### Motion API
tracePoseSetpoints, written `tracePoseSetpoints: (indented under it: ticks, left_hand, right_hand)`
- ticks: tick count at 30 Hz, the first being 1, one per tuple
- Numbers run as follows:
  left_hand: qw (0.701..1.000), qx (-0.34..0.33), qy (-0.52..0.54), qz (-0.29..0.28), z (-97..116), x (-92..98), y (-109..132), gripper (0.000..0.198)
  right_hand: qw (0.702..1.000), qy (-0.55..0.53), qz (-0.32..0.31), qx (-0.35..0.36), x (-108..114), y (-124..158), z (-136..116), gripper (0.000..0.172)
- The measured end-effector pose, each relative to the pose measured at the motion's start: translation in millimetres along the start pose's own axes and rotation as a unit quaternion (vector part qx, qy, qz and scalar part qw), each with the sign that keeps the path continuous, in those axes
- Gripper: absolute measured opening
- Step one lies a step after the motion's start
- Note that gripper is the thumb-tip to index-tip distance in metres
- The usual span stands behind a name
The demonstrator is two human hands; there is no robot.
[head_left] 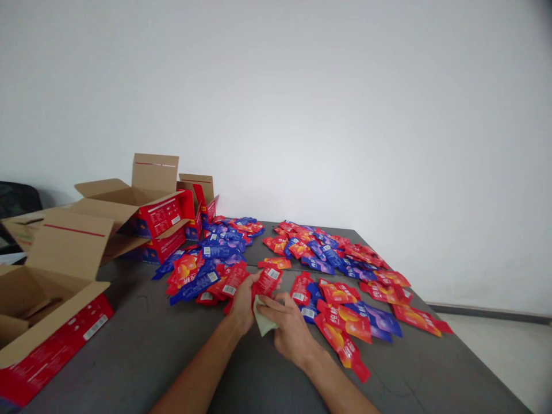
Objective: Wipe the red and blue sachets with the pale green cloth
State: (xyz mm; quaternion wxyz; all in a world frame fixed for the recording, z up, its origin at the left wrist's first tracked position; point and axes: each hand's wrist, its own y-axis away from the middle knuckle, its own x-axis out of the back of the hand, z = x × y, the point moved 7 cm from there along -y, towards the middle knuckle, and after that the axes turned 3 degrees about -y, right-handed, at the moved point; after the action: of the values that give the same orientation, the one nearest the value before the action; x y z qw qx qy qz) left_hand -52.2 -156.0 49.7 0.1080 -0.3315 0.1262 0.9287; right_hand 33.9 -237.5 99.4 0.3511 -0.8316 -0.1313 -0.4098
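Note:
Near the middle of the table, my left hand [244, 305] grips a red pouch [267, 280] with a white barcode label facing up. My right hand [287, 325] pinches a pale green cloth [263, 319] against the lower end of that pouch. Both hands are closed and close together, just above the dark table. To the left of them lies a heap of red and blue pouches [202, 282]. On the right, more red and orange pouches [347, 322] lie loosely, overlapping some blue ones [376, 321].
Open red cardboard boxes stand on the left: one in front [56, 351], others stacked [161, 221] behind it. A further spread of pouches [321, 248] covers the table's far right. The grey table [172, 351] ends at a right edge, and a white wall rises behind.

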Motion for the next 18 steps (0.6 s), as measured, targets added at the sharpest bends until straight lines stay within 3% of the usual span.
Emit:
tracePoseSetpoints:
  ticks: [3, 6, 9, 12, 14, 16, 18]
  left_hand:
    - [0.989, -0.086, -0.123, 0.018, 17, 5.8, 2, 0.045]
    - [0.935, -0.167, -0.308, 0.059, 29, 11.0, 2, 0.049]
    - [0.826, -0.258, -0.492, 0.094, 44, 12.1, 3, 0.049]
    - [0.669, -0.338, -0.647, 0.137, 62, 14.8, 8, 0.047]
    - [0.585, -0.351, -0.706, 0.19, 76, 25.3, 10, 0.045]
    - [0.53, -0.331, -0.739, 0.252, 87, 41.1, 11, 0.045]
    - [0.506, -0.291, -0.764, 0.275, 90, 55.0, 8, 0.044]
  right_hand:
    - [1.0, 0.004, 0.008, -0.008, 3, 1, 5, 0.079]
    - [0.999, 0.013, 0.037, -0.032, 9, 3, 21, 0.083]
    - [0.994, 0.034, 0.073, -0.067, 15, 7, 40, 0.082]
    - [0.991, 0.043, 0.093, -0.087, 16, 9, 51, 0.081]
    - [0.99, 0.04, 0.101, -0.091, 16, 11, 54, 0.082]
    - [0.989, 0.036, 0.105, -0.094, 16, 12, 55, 0.082]
    - [0.989, 0.033, 0.106, -0.093, 16, 12, 55, 0.082]
